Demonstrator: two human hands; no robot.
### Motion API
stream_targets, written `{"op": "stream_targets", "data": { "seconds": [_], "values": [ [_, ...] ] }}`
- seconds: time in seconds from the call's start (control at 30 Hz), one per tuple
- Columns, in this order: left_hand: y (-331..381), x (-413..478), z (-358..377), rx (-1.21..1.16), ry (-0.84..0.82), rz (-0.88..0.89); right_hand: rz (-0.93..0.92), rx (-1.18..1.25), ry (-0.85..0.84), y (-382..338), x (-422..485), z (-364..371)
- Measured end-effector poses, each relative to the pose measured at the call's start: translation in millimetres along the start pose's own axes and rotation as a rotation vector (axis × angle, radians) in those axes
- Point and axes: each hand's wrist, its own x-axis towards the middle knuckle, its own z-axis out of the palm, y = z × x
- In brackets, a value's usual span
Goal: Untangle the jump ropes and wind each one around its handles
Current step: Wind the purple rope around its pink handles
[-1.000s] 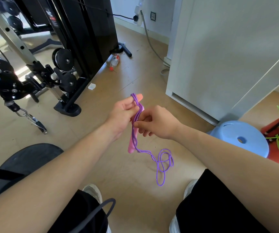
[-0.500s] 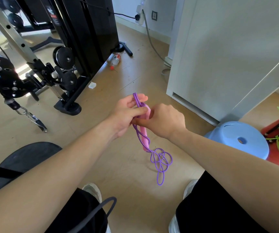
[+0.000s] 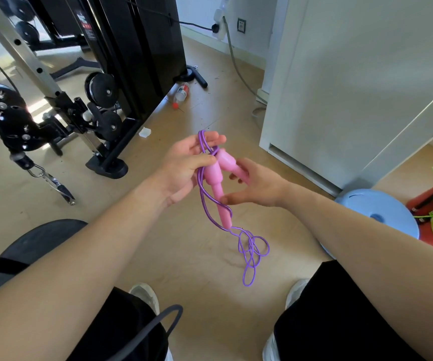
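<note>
Home gym, seen from my remote feed: a black weight machine (image 3: 137, 56) with a pulley (image 3: 1, 113) stands on a wooden floor (image 3: 197, 256), beside a white cupboard (image 3: 340, 87), a wall socket (image 3: 241, 23), a blue plastic stool (image 3: 392, 217) and a stray bottle (image 3: 183, 91).

The handles (image 3: 218, 183) sit between the hands, with the left hand (image 3: 184, 162) gripping them from the left and the right hand (image 3: 257, 186) holding them from the right. The rope (image 3: 252, 251) loops up past the left fingers and hangs below the handles, above the floor (image 3: 197, 269). A gym machine (image 3: 132, 48) stands behind and to the left, with a bottle (image 3: 181, 92) lying at its foot. A cabinet (image 3: 353, 87) stands to the right, with a stool (image 3: 377, 212) before it.
</note>
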Motion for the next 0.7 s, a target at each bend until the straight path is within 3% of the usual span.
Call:
{"op": "stream_targets", "data": {
  "seconds": [0.2, 0.43, 0.6, 0.7],
  "values": [
    [-2, -2, 7, -0.043, 0.015, 0.051, -0.06, 0.029, 0.148, -4, 8, 18],
    [-1, 1, 5, -0.019, 0.091, 0.07, -0.16, -0.225, 0.282, -9, 8, 19],
    [-4, 0, 4, 0.095, 0.077, 0.055, -0.216, -0.188, 0.291, -3, 10, 16],
    [-1, -2, 7, 0.101, 0.058, 0.036, -0.139, -0.131, 0.266, -1, 11, 14]
  ]
}}
